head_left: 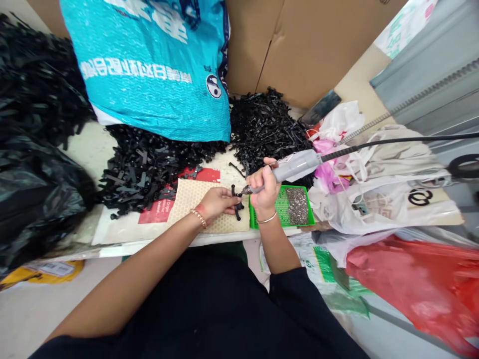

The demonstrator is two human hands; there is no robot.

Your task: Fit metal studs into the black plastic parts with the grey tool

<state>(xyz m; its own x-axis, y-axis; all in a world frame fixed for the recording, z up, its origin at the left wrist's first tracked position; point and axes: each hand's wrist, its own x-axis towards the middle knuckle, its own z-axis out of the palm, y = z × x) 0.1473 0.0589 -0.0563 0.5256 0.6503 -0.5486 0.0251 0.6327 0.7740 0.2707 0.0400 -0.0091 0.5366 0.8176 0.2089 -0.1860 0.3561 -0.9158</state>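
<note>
My left hand (219, 204) pinches a small black plastic part (237, 212) over a cream honeycomb-patterned pad (190, 198). In my right hand (265, 189) is a grey electric screwdriver (298, 166), held at a slant with its tip pointing left. That tip meets the black part or is very close to it; contact is hard to make out. Just right of the pad, partly behind my right wrist, a green perforated tray (282, 205) holds many small metal screws (298, 207).
Heaps of black plastic parts (142, 167) lie left and behind, with another pile (267, 129) near the cardboard (295, 45). A blue sack (157, 75) stands at the back. The screwdriver's cable (392, 141) runs right over plastic bags (404, 199).
</note>
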